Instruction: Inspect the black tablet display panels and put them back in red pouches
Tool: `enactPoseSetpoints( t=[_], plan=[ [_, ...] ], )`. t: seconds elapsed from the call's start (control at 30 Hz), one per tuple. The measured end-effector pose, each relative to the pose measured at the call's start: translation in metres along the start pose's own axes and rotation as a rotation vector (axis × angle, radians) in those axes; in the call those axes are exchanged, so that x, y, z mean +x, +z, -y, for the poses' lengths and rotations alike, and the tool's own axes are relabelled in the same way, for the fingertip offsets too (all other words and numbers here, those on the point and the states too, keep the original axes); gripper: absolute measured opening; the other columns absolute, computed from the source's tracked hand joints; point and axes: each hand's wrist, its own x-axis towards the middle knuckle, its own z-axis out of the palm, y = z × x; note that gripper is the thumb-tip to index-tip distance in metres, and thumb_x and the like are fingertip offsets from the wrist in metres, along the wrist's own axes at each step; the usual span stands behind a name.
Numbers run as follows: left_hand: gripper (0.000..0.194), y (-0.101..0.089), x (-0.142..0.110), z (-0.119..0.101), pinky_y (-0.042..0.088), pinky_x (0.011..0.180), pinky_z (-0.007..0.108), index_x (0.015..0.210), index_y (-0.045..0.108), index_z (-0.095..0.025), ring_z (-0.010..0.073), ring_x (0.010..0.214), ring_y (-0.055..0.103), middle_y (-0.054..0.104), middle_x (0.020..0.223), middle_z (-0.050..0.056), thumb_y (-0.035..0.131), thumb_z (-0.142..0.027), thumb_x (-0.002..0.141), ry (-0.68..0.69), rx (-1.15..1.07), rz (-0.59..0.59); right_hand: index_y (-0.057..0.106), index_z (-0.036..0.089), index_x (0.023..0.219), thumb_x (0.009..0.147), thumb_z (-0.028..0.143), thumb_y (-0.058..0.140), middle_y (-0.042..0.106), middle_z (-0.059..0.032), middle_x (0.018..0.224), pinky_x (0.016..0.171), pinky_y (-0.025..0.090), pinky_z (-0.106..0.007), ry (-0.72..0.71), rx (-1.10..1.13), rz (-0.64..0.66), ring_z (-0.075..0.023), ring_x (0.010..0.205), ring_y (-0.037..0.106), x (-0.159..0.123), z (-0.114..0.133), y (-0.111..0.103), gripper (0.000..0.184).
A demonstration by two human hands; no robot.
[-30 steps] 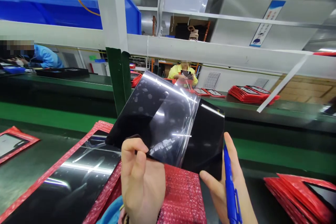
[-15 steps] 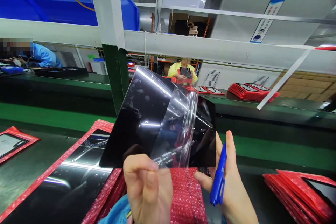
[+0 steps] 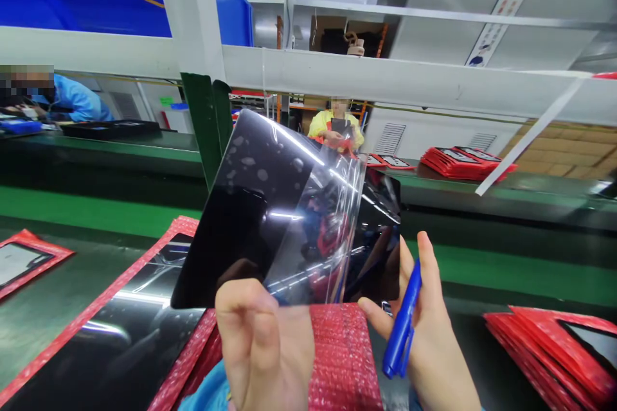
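Note:
My left hand (image 3: 263, 347) pinches the lower edge of a clear protective film (image 3: 318, 231) that is peeled partway off a glossy black glass panel (image 3: 250, 205). The panel is held up and tilted in front of me. My right hand (image 3: 424, 334) supports the panel's right edge with its fingers and also holds a blue pen (image 3: 402, 324) that points down. The film curls away from the panel in the middle.
Red bubble-wrap sleeves with black panels lie below me (image 3: 120, 334), at the left (image 3: 24, 260) and stacked at the right (image 3: 554, 353). A green conveyor belt (image 3: 506, 270) runs across. Behind it sit a person in yellow (image 3: 337, 128) and a person in blue (image 3: 72, 103).
The panel has tipped more upright and shifted slightly left. The film has peeled further across. The pen in my right hand has swung from upright to pointing down.

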Motion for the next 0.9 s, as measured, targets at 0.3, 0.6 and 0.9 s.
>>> enactPoseSetpoints(
  t=[0.3,0.6,0.9],
  plan=[
    [0.008,-0.012,0.034,0.001,0.055,0.074,0.032,0.088,0.060,-0.020,0.0168,0.081,0.062,0.063,0.086,0.002,0.053,-0.022,0.091,-0.137,-0.130,-0.005,0.019,0.052,0.146,0.084,0.026,0.069,0.032,0.0050,0.156,0.103,0.044,-0.029,-0.063,0.100,0.013,-0.0192,0.130,0.049,-0.006,0.006,-0.004,0.084],
    [0.013,-0.025,0.074,0.006,0.056,0.076,0.028,0.082,0.065,-0.021,0.0145,0.079,0.065,0.067,0.080,-0.003,0.055,-0.019,0.089,-0.331,-0.110,-0.159,0.045,0.046,0.137,0.081,0.024,0.073,0.054,-0.0039,0.142,0.080,0.057,-0.026,-0.017,0.330,-0.007,-0.0192,0.100,0.069,-0.003,0.007,-0.015,0.066],
    [0.024,-0.021,0.081,0.007,0.053,0.080,0.023,0.078,0.068,-0.019,0.0119,0.078,0.066,0.068,0.078,-0.003,0.048,-0.015,0.092,-0.456,-0.097,-0.179,0.072,0.023,0.082,0.086,0.034,0.068,0.067,-0.0005,0.054,0.058,0.052,-0.020,0.140,0.398,0.161,-0.0126,0.053,0.064,-0.006,0.014,-0.014,0.012]
  ],
)
